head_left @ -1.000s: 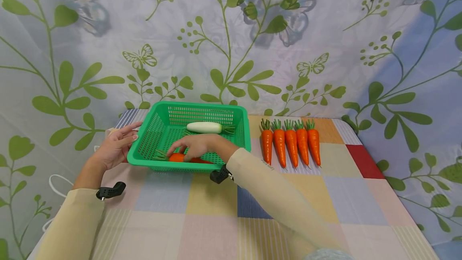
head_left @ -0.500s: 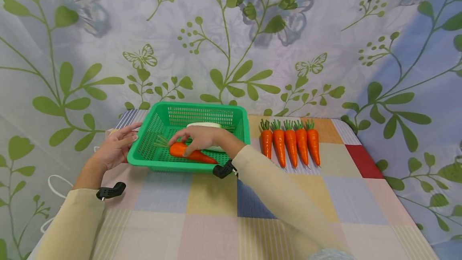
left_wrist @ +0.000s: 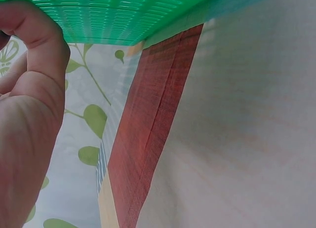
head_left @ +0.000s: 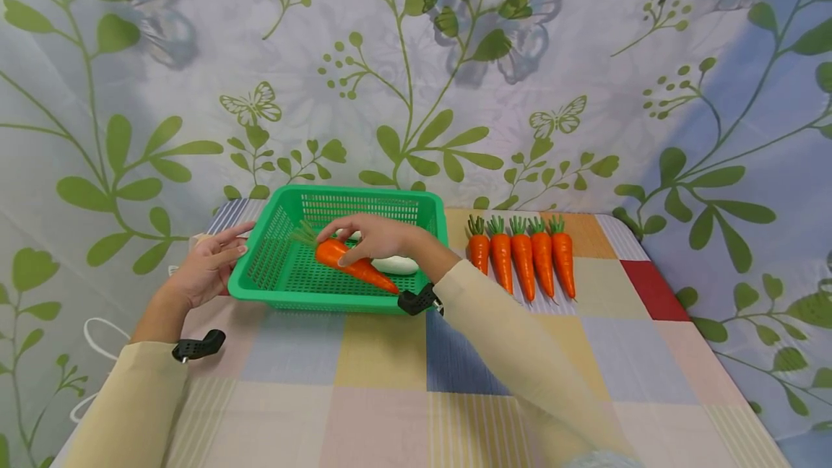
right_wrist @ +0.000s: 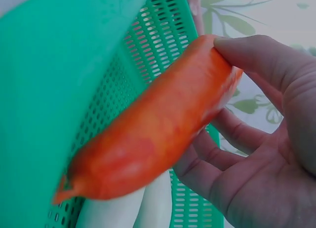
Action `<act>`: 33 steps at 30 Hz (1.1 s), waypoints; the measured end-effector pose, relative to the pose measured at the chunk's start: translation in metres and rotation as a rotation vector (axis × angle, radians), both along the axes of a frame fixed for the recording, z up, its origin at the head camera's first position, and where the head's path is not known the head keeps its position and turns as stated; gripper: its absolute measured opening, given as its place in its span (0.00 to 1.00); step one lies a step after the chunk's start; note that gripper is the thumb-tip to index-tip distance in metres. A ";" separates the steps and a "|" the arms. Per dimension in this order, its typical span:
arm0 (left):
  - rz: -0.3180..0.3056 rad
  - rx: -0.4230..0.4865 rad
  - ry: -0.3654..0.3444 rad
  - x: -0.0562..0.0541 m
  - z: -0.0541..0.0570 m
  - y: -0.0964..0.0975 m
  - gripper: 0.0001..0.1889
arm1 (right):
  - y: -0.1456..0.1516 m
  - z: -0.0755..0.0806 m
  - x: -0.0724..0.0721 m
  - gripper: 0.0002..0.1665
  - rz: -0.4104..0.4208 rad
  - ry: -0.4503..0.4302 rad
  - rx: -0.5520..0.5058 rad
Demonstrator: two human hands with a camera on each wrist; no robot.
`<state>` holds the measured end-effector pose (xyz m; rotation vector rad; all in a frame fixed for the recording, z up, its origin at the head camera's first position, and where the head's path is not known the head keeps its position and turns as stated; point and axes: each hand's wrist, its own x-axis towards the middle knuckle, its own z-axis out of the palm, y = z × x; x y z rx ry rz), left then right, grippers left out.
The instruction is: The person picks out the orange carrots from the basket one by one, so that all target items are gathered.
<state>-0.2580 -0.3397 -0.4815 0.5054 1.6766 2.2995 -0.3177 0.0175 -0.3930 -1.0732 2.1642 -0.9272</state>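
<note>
My right hand (head_left: 373, 235) pinches an orange carrot (head_left: 344, 260) between thumb and fingers over the green basket (head_left: 305, 305). The carrot lies slantwise, its leafy top to the left and its tip down right near the front rim. From the right wrist view, the thumb presses on the carrot's (right_wrist: 158, 124) thick end, with the fingers along its other side. Beneath it in the basket are two white radishes (right_wrist: 111, 210), partly hidden by the carrot and hand. My left hand (head_left: 204, 266) rests against the basket's left rim, fingers relaxed.
Several carrots (head_left: 522, 258) lie side by side on the patchwork tablecloth (head_left: 383, 417), right of the basket, leaves toward the back. A patterned curtain (head_left: 403, 56) hangs close behind the table. A white cable (head_left: 97, 338) loops at the left edge.
My right hand has lifted the carrot from the basket's front floor, moving it up and slightly right. More of the carrot now shows. The left hand has stayed at the rim.
</note>
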 end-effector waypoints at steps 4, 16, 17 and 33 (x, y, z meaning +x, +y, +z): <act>0.001 -0.001 0.002 0.000 -0.001 -0.001 0.27 | 0.007 0.002 0.002 0.29 -0.026 -0.039 -0.060; -0.002 0.000 0.003 -0.001 -0.002 -0.002 0.27 | 0.028 0.004 0.000 0.28 -0.159 -0.056 -0.251; -0.004 0.002 0.002 -0.001 -0.001 -0.002 0.27 | 0.029 0.004 0.001 0.28 -0.165 -0.061 -0.268; -0.018 0.011 -0.002 -0.002 -0.002 -0.002 0.27 | 0.063 0.000 0.009 0.29 -0.258 -0.090 -0.458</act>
